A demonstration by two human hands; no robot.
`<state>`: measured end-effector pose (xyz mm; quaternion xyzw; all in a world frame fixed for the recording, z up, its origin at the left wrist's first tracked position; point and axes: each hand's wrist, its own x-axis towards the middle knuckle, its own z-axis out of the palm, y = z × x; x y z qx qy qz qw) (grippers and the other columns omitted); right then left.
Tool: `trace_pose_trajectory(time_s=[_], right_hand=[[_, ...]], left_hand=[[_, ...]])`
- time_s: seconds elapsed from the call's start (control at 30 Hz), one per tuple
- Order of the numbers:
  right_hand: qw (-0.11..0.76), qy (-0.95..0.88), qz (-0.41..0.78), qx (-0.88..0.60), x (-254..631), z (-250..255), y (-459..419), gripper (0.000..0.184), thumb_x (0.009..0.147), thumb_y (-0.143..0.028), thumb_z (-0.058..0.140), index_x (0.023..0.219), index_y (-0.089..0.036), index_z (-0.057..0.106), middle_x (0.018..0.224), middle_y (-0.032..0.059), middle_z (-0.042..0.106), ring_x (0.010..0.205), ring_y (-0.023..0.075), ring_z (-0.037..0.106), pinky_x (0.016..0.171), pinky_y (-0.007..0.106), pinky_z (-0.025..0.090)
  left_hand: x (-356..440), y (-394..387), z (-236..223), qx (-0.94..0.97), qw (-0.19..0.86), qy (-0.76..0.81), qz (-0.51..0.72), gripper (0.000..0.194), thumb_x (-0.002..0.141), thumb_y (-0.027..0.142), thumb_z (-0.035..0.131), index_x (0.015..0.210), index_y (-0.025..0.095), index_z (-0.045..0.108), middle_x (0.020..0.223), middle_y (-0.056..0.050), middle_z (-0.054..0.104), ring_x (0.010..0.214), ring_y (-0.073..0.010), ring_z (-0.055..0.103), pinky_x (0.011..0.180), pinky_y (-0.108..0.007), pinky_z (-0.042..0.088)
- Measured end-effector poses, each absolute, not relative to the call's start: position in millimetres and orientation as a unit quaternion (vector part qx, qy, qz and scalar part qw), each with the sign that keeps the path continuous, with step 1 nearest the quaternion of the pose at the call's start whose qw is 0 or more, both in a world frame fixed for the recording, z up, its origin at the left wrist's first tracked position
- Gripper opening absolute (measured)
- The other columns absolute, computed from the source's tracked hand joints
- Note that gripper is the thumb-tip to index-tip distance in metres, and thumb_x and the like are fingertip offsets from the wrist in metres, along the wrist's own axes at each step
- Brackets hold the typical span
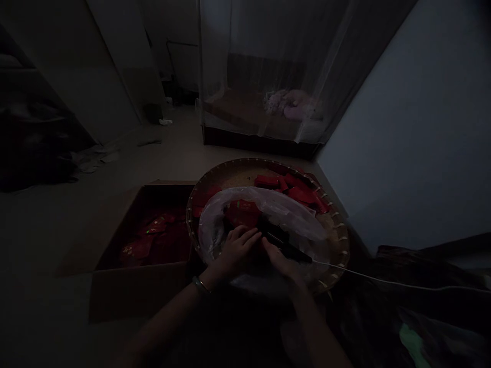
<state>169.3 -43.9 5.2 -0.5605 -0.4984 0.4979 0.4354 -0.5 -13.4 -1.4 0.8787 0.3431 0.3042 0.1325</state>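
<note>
The room is very dark. A round woven tray [337, 225] lies in front of me with red packets [303, 193] at its far side and a clear plastic bag [284, 207] spread over its middle. More red packets [241, 212] show inside the bag. My left hand [233, 250], a bangle on its wrist, rests on the bag with fingers curled. My right hand [280, 260] meets it, fingers closed on a dark object [287, 243] that I cannot make out.
An open cardboard box [138, 291] with red packets inside stands left of the tray. A thin white cable [383, 280] runs right from the tray. A net-covered bed [264, 117] is behind, a wall [414, 128] to the right, dark cloth at lower right.
</note>
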Motion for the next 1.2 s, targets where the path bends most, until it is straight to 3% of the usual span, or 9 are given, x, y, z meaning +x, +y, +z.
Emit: trace_pose_trajectory(time_s=[0.1,0.3,0.43,0.5,0.63,0.77,0.9,1.03,1.2], right_hand=[[0.451,-0.493,0.484,-0.566,168.9,-2.0,-47.1,0.060,0.073,-0.071,0.050,0.100,-0.022,0.069,0.093,0.0073,0.071,0.099,0.0242,0.062,0.085,0.040,0.050],[0.494,-0.462,0.429,-0.599,186.7,-17.3,-46.4,0.053,0.084,-0.062,0.038,0.084,-0.019,0.069,0.079,0.0065,0.070,0.080,0.0213,0.065,0.076,0.035,0.051],[0.399,-0.534,0.358,-0.654,198.3,-26.1,-45.1,0.032,0.083,-0.039,0.044,0.074,-0.020,0.068,0.076,0.0058,0.070,0.076,0.0236,0.065,0.075,0.038,0.051],[0.340,-0.587,0.317,-0.663,199.8,-30.3,-44.9,0.027,0.081,-0.025,0.044,0.085,-0.020,0.070,0.088,0.0072,0.072,0.087,0.0250,0.066,0.082,0.041,0.050],[0.228,-0.691,0.253,-0.637,192.4,-31.4,-43.8,0.054,0.070,-0.005,0.046,0.122,-0.015,0.057,0.127,0.0129,0.058,0.119,0.0233,0.052,0.103,0.042,0.038],[0.062,-0.771,0.222,-0.593,172.8,-17.5,-41.7,0.082,0.061,-0.003,0.058,0.139,-0.018,0.039,0.146,0.0111,0.037,0.128,0.0289,0.037,0.104,0.044,0.034],[-0.038,-0.823,0.191,-0.534,155.9,0.4,-37.9,0.067,0.069,-0.009,0.057,0.131,-0.032,0.050,0.136,0.0059,0.046,0.116,0.0295,0.043,0.093,0.043,0.041],[-0.067,-0.837,0.175,-0.514,150.4,9.2,-34.7,0.053,0.070,-0.016,0.060,0.121,-0.031,0.059,0.123,0.0082,0.052,0.109,0.0275,0.046,0.088,0.038,0.042],[-0.033,-0.824,0.186,-0.535,153.7,10.6,-29.8,0.047,0.071,-0.015,0.059,0.116,-0.026,0.061,0.120,0.0076,0.052,0.108,0.0238,0.048,0.085,0.031,0.043]], left_hand=[[2.2,-11.1,-7.6,0.885,0.130,0.331,0.300,0.049,0.080,0.016,0.057,0.128,0.020,0.050,0.122,-0.010,0.060,0.109,-0.0277,0.048,0.093,-0.045,0.041],[-0.7,-1.5,-13.2,0.834,0.191,0.374,0.357,0.049,0.068,0.009,0.063,0.116,0.019,0.056,0.108,-0.008,0.064,0.099,-0.0244,0.050,0.086,-0.040,0.046],[-2.5,0.0,-10.0,0.801,0.206,0.408,0.386,0.046,0.066,0.011,0.066,0.111,0.019,0.058,0.103,-0.008,0.064,0.096,-0.0240,0.051,0.084,-0.039,0.046],[-3.2,0.0,-8.0,0.784,0.214,0.423,0.402,0.046,0.066,0.012,0.067,0.110,0.018,0.058,0.102,-0.008,0.064,0.095,-0.0236,0.052,0.083,-0.039,0.046],[-6.3,0.7,-6.9,0.742,0.234,0.443,0.446,0.045,0.067,0.012,0.067,0.110,0.019,0.057,0.103,-0.007,0.063,0.095,-0.0221,0.054,0.084,-0.038,0.047],[-10.0,2.8,-10.9,0.705,0.249,0.469,0.469,0.041,0.069,0.017,0.067,0.109,0.019,0.057,0.103,-0.007,0.061,0.095,-0.0211,0.056,0.084,-0.037,0.048],[-11.0,4.4,-14.2,0.697,0.245,0.478,0.475,0.040,0.070,0.019,0.067,0.108,0.020,0.057,0.101,-0.006,0.062,0.094,-0.0207,0.058,0.082,-0.036,0.049],[-10.3,4.0,-12.3,0.701,0.239,0.474,0.475,0.038,0.070,0.018,0.067,0.107,0.019,0.058,0.100,-0.006,0.063,0.093,-0.0204,0.058,0.081,-0.035,0.049],[-11.1,3.4,-12.2,0.702,0.246,0.475,0.471,0.040,0.069,0.018,0.068,0.108,0.018,0.058,0.101,-0.007,0.063,0.094,-0.0208,0.058,0.083,-0.036,0.048]])
